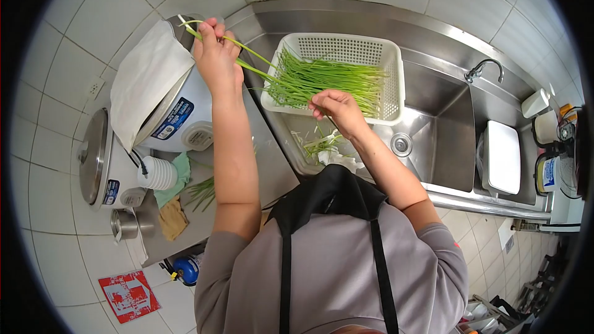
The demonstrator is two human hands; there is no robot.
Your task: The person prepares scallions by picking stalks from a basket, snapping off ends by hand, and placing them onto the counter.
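Note:
My left hand (218, 55) is raised at the upper left, its fingers closed around a few thin spring onions (250, 67). Their pale ends stick out past the fingers, and the green parts reach to the basket's left side. A white perforated basket (399, 86) holds a thick layer of long green spring onions (331, 77). At its front edge is my right hand (337, 110), fingers curled in a pinch; what they hold, if anything, I cannot make out. Below that hand lie loose trimmings (323, 143) of green and white in a tray-like part of the sink.
A steel sink (439, 142) with a tap (486, 71) lies right of the basket. At left stand rice cookers (185, 108), one draped with a white cloth (145, 74), plus stacked white cups (158, 173). More green stalks (203, 193) lie on the steel counter.

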